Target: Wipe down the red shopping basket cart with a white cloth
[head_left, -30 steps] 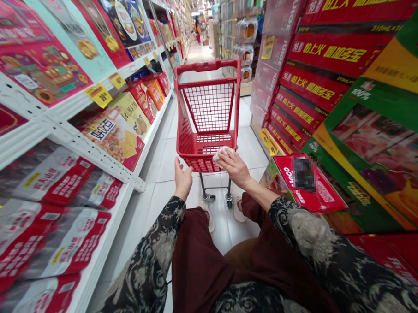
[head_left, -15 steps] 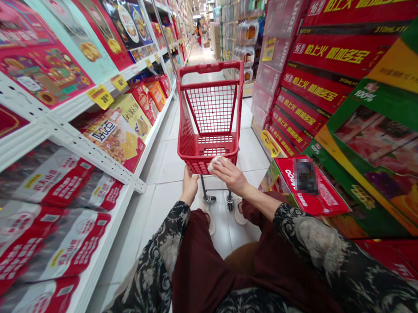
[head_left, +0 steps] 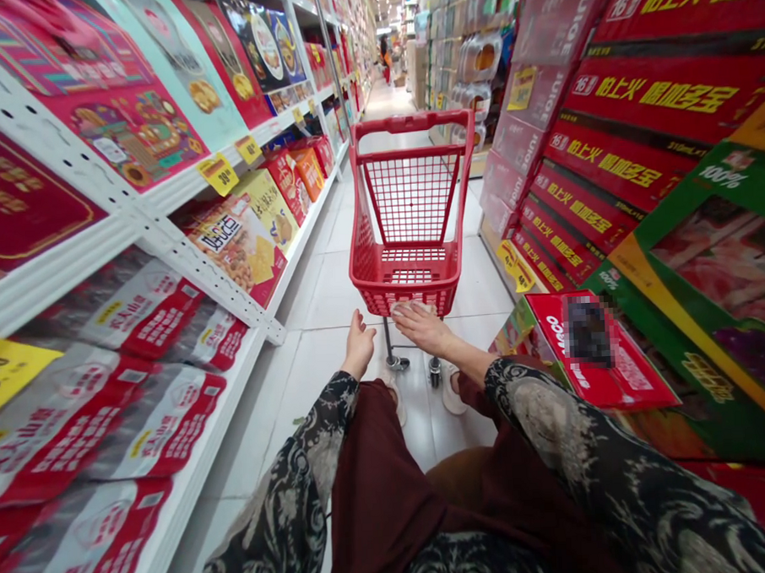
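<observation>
The red cart (head_left: pixel 408 284) stands on the floor (head_left: pixel 330 276), apart from the shelf's (head_left: pixel 300 244) aisle edge. The right hand (head_left: pixel 422 327) lies nearly flat over a pale cloth (head_left: pixel 414 304) at the cart's near wall; whether it grips, I cannot tell. The left hand (head_left: pixel 360 345) is free, so uneven pressure could roll the cart away.

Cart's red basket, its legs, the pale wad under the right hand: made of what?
Red basket: probably plastic; slightly glossy, molded grid. Legs: likely metal; gray tubes, dull sheen. Pale wad: perhaps cloth or paper, matte; mostly hidden by the right hand.
</observation>
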`<action>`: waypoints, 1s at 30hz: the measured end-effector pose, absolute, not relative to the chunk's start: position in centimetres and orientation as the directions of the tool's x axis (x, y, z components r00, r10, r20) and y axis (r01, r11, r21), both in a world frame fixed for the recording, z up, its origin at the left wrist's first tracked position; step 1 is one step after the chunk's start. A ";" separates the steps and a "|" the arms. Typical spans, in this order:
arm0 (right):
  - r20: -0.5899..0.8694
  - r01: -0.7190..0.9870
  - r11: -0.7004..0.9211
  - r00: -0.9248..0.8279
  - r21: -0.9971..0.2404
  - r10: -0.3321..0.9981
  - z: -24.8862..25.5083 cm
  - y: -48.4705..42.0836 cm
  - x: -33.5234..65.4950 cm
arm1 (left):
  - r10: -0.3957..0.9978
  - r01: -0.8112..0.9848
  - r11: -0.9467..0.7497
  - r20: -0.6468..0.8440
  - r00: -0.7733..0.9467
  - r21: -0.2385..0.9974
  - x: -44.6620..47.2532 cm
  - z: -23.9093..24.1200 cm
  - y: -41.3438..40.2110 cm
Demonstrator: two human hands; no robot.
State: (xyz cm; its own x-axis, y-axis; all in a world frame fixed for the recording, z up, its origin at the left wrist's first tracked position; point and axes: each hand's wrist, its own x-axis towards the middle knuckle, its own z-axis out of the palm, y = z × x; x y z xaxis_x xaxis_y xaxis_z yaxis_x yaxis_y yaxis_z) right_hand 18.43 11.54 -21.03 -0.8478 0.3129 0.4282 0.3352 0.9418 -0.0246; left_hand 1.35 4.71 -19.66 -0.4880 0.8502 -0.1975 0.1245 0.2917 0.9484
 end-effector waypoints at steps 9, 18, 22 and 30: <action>0.555 0.266 0.948 -0.822 0.174 0.129 -16.9 12.3 12.5 | 0.765 0.014 0.330 -0.258 -0.590 0.944 0.6 -19.4 4.4; 0.342 0.304 0.941 -0.909 0.152 0.238 -22.4 10.9 14.3 | 0.775 0.096 0.353 -0.233 -0.588 0.931 0.3 -20.0 3.7; 0.473 0.285 0.948 -0.861 0.140 0.189 -20.1 10.7 13.2 | 0.776 0.120 0.343 -0.209 -0.595 0.932 0.1 -20.2 3.7; 0.485 0.320 0.934 -0.849 0.155 0.210 -19.6 11.8 14.2 | 0.803 0.187 0.340 -0.181 -0.568 0.922 1.1 -20.5 3.9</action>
